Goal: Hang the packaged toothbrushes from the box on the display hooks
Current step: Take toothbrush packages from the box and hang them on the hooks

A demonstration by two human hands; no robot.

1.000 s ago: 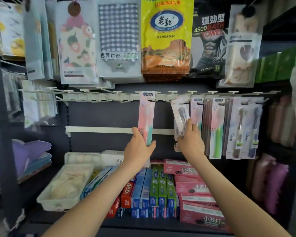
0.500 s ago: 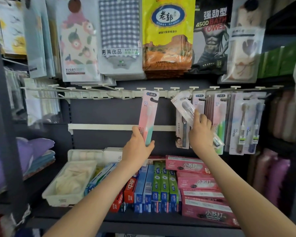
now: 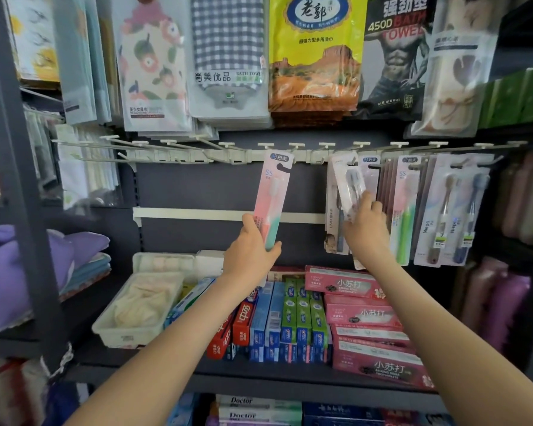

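My left hand grips the lower end of a pink and teal toothbrush pack, its top hole held up at the white hook rail. To the right, my right hand holds a clear toothbrush pack with a dark brush, tilted, its top edge at a hook. More toothbrush packs hang on the hooks further right. The box is not in view.
Towel packs hang on the row above. Toothpaste cartons and pink cartons fill the shelf below, beside a white tray. Empty hooks run along the rail's left half. A dark upright post stands at left.
The right hand has lifted its clear pack up and left, bringing the top edge to a hook. The left hand keeps the pink pack at the rail. The view tilted downward.
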